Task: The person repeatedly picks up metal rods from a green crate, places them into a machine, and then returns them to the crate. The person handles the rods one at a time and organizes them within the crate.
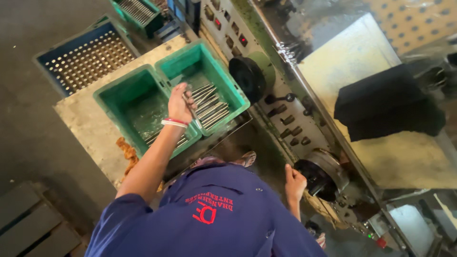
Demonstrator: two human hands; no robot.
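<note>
My left hand (180,105), with a red and white band at the wrist, is closed around a few thin metal rods (194,110) above two green plastic bins. The right green bin (190,61) holds a stack of similar rods (209,105). A few more lie in the left green bin (124,97). My right hand (294,182) rests curled against a black round handwheel (316,178) on the machine's front panel; whether it grips the wheel is unclear. My blue shirt fills the bottom of the view.
The bins stand on a grey metal table (90,126). A blue crate (84,56) filled with upright parts sits beyond it, and another green bin (138,12) of rods behind. The machine (281,102) has levers, buttons and a second black wheel (247,76). A dark cloth (385,102) lies on top.
</note>
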